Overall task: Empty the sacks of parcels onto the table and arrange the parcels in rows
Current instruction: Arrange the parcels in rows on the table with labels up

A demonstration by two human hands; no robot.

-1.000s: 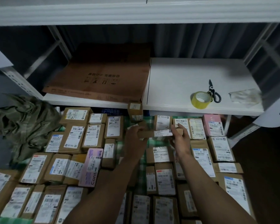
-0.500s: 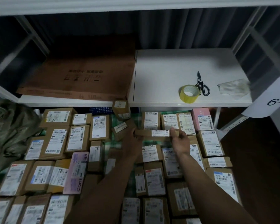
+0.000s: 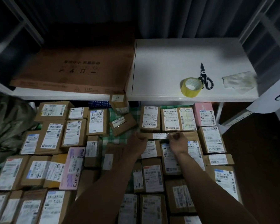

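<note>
Several brown cardboard parcels with white labels lie in rows over a green checked cloth [image 3: 113, 139]. A long flat parcel [image 3: 160, 136] lies crosswise just below the back row of parcels. My left hand [image 3: 138, 143] grips its left end and my right hand [image 3: 178, 142] holds its right end from above. One brown parcel [image 3: 122, 124] lies skewed in the gap behind my left hand, and a small one [image 3: 118, 101] leans against the shelf edge. A pink parcel [image 3: 73, 167] lies in the left rows.
A white shelf [image 3: 168, 65] runs above the parcels, carrying yellow tape [image 3: 191, 86], black scissors [image 3: 204, 76], a crumpled plastic bag [image 3: 239, 80] and a large flat brown carton [image 3: 78, 70]. An olive sack [image 3: 8, 126] lies crumpled at the left. Dark floor lies to the right.
Both hands have lowered the long flat parcel to rest just below the back row. The camera has tilted and shifted, so the shelf sits lower in view.
</note>
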